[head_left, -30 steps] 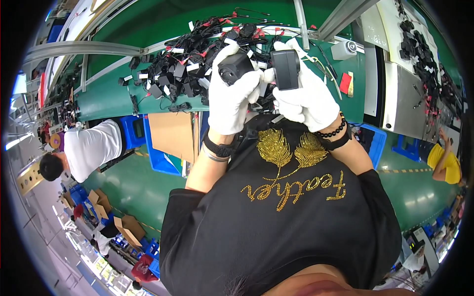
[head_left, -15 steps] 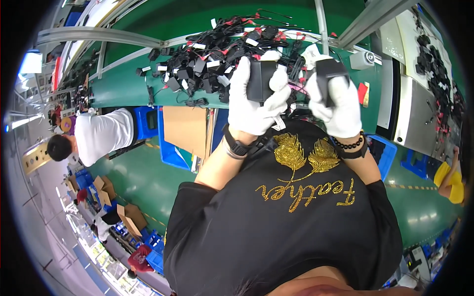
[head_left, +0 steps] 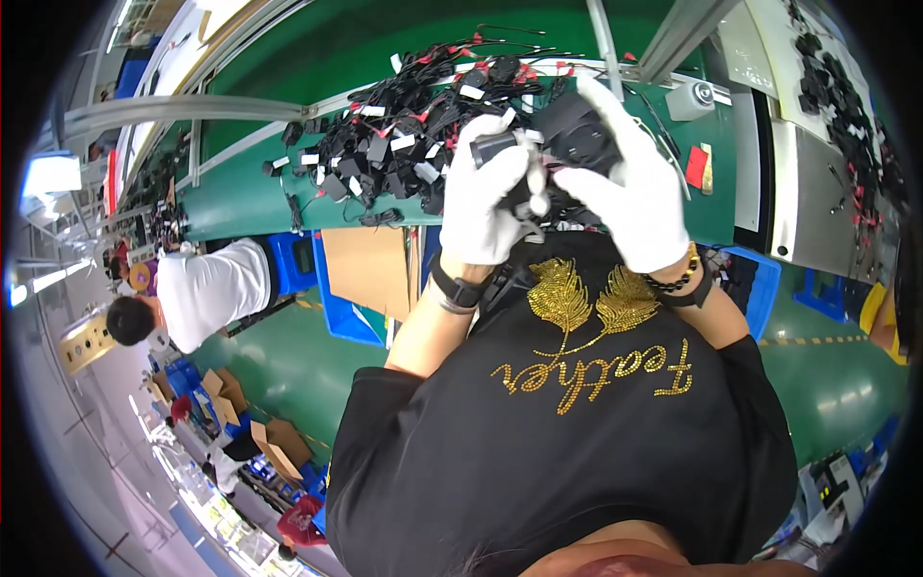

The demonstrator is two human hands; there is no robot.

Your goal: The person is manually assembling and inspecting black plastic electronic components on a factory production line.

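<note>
Both of my hands wear white gloves and are raised over the front edge of the green bench. My left hand (head_left: 486, 207) is closed, its fingers curled around a black power adapter (head_left: 492, 147), which they partly cover. Beside it, my right hand (head_left: 642, 197) grips a larger black power adapter (head_left: 575, 133) between the thumb below and a long finger above. The two adapters are close together; whether they touch is hard to tell. Behind and to the left spreads a heap of black adapters and cables (head_left: 380, 144) with white labels and red bits.
A white bottle (head_left: 688, 100) and a red piece (head_left: 696, 166) lie at the bench's right. Metal frame posts (head_left: 604, 43) rise behind. Blue bins with cardboard (head_left: 370, 269) stand left below the bench, another blue bin (head_left: 755, 293) right. A person in white (head_left: 216, 288) sits at left.
My right hand has turned and opened wider around its adapter, moving toward the left hand. My left hand has tilted its adapter so less of it shows. The view has shifted slightly.
</note>
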